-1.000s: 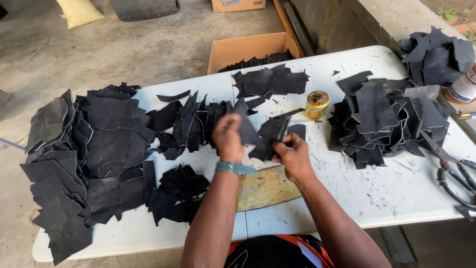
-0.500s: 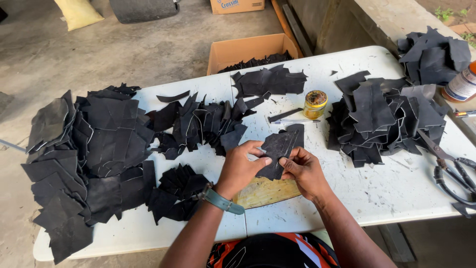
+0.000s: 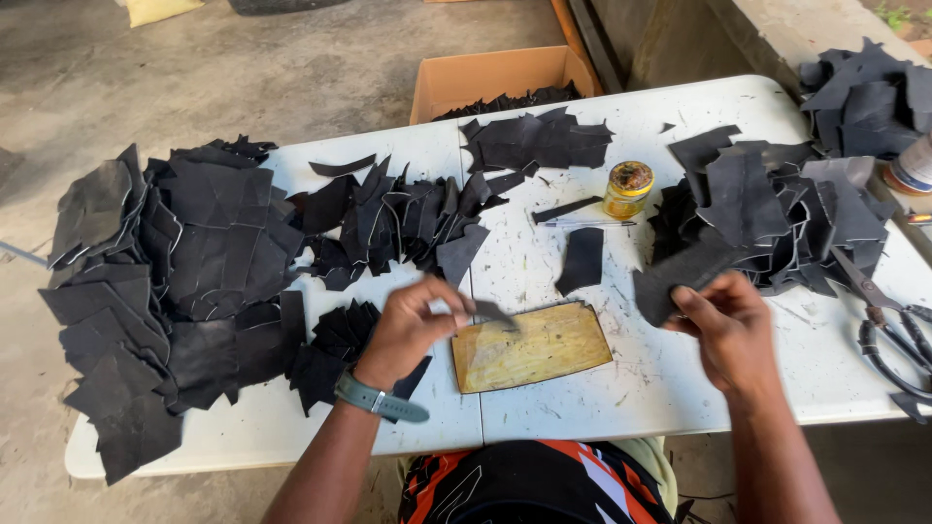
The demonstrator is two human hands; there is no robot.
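- The right hand (image 3: 730,330) pinched a black leather piece (image 3: 680,277) between thumb and fingers, closed on its lower right edge, at the near side of the right-hand heap.
- The left hand (image 3: 413,330), a grey-green watch (image 3: 374,396) at its wrist, was curled with its fingertips closed on a small dark sliver (image 3: 493,312) just above the left end of the tan cutting board (image 3: 532,345).
- A cardboard box (image 3: 485,76) stood on the floor behind the white table (image 3: 621,388); black leather offcuts (image 3: 510,99) showed above its near wall.
- A small glass jar (image 3: 628,189) with a crusted yellowish top stood open on the table, between the middle pile and the right heap; its contents could not be made out.
- The held piece sat to the upper left of the right hand, its far end touching the right heap (image 3: 777,209) and hanging over the table top.
- That piece was matt black, roughly oblong with uneven cut edges, and lay almost flat.
- One more small black piece (image 3: 582,260) lay alone on the table between the two hands, apart from both, beyond the board.
- A large spread of black sheets (image 3: 165,281) covered the left end of the table.
- Black-handled scissors (image 3: 888,325) lay at the right edge.
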